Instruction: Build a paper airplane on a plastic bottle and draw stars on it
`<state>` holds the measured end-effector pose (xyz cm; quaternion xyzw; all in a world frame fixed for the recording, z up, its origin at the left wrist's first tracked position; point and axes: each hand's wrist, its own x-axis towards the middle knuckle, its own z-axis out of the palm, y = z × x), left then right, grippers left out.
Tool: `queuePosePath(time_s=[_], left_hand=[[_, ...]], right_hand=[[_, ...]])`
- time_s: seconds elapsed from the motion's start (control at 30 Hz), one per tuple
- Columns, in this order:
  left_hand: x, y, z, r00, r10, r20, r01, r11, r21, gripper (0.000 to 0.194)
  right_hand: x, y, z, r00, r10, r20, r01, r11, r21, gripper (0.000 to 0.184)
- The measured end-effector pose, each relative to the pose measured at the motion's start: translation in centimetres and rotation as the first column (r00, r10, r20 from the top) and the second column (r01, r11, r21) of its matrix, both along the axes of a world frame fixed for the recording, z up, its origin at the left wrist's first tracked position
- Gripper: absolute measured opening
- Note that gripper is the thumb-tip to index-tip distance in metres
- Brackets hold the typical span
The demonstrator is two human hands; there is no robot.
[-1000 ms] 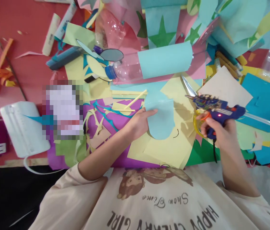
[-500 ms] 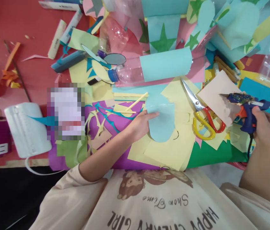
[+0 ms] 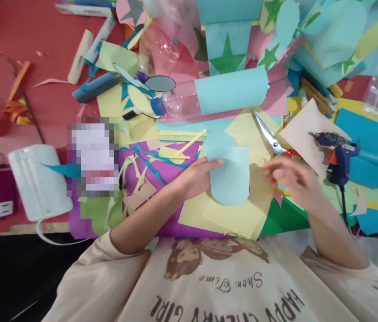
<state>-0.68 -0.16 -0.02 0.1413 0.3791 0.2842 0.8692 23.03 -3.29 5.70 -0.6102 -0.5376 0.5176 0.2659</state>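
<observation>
Between its thumb and fingers, my left hand (image 3: 197, 179) holds a light blue paper piece (image 3: 231, 179) with a straight top edge and a rounded bottom. Under it lie pale yellow sheets (image 3: 222, 221) and more light blue paper. My right hand (image 3: 292, 181) is a little to the right of the piece, fingers apart and with nothing in them. It hovers over the scissors (image 3: 271, 134), hiding most of their red and yellow handles. Farther right, a blue glue gun (image 3: 343, 161) rests with its nozzle on a pale pink paper square (image 3: 304, 127).
A plastic bottle (image 3: 180, 100) wrapped in light blue paper (image 3: 232, 89) lies across the back. Paper scraps (image 3: 137, 172) cover purple paper at left. A phone (image 3: 93, 156), blurred out, and a white case (image 3: 39, 183) lie farther left. The glue gun's cord (image 3: 345, 208) hangs toward the front edge.
My right hand has let go of the glue gun, leaving it on the table, and has moved left. The blue piece in my left hand is raised and turned slightly.
</observation>
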Motion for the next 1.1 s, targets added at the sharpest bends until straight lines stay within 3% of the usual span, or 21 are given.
queuePosePath(time_s=[0.1,0.17,0.27,0.43,0.53,0.6,0.67,0.73,0.87,0.97,1.03,1.1], left_hand=[[0.1,0.1,0.2,1.0,0.014,0.019,-0.015,0.999,0.049,0.031],[0.0,0.1,0.5,0.999,0.025,0.025,-0.027,0.996,0.087,0.033],[-0.4,0.4,1.1,0.999,0.035,-0.009,-0.034,0.992,0.118,0.034],[-2.1,1.7,2.3,0.998,-0.053,-0.02,0.056,0.967,0.249,0.044],[-3.5,2.7,2.5,0.992,0.026,-0.121,0.021,0.927,0.374,0.043],[-4.4,3.2,2.4,0.923,0.197,-0.329,0.009,0.847,0.531,0.029],[-5.0,3.6,2.1,0.754,0.39,-0.529,0.11,0.718,0.687,0.012],[-5.5,3.9,1.8,0.606,0.48,-0.634,0.26,0.634,0.729,0.01],[-6.3,4.3,1.0,0.537,0.421,-0.731,0.437,0.603,0.667,0.015],[-6.8,4.6,0.5,0.485,0.404,-0.775,0.567,0.53,0.631,0.009],[-6.9,4.7,0.3,0.462,0.413,-0.785,0.598,0.509,0.62,0.009],[-7.0,4.7,0.2,0.458,0.444,-0.77,0.556,0.532,0.638,0.009]], right_hand=[[-3.5,1.1,-0.8,0.977,0.098,-0.191,-0.118,0.988,-0.096,0.025],[-5.1,1.8,-1.3,0.969,0.06,-0.24,-0.086,0.991,-0.1,0.024],[-6.7,2.7,-2.0,0.945,-0.02,-0.327,-0.014,0.995,-0.102,0.026],[-6.9,3.6,-3.2,0.891,-0.194,-0.411,0.154,0.98,-0.13,0.027],[-6.4,3.8,-4.0,0.865,-0.294,-0.407,0.261,0.956,-0.136,0.021],[-6.2,3.7,-4.4,0.878,-0.299,-0.373,0.273,0.954,-0.122,0.019],[-6.2,3.6,-4.6,0.897,-0.275,-0.346,0.253,0.961,-0.108,0.019],[-6.3,3.5,-4.6,0.901,-0.262,-0.344,0.24,0.965,-0.107,0.02],[-6.5,3.6,-4.5,0.883,-0.271,-0.383,0.237,0.962,-0.133,0.021],[-6.5,3.6,-4.5,0.879,-0.261,-0.399,0.23,0.965,-0.126,0.02],[-6.5,3.7,-4.4,0.887,-0.25,-0.389,0.219,0.968,-0.122,0.021],[-6.4,3.7,-4.4,0.897,-0.234,-0.376,0.204,0.972,-0.117,0.022]])
